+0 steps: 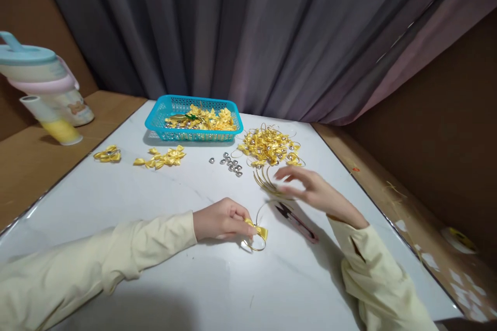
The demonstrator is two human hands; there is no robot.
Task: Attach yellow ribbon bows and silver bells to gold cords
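Between the thumb and fingers of my left hand is a yellow ribbon bow with a thin gold cord looping out of it. My right hand is raised with its fingers apart, slightly blurred, over a bundle of curved gold cords. Below that hand, a pair of thread snips with dark blades and pinkish handles lies on the white table. Beyond the cords sits a heap of yellow bows with cords and silver beads. Loose silver beads lie left of the cords.
A blue basket at the back holds more yellow bows and beads. Yellow bows and a small bow cluster lie to the left. A bottle and a yellow-white thread spool stand far left. Paper scraps lie right.
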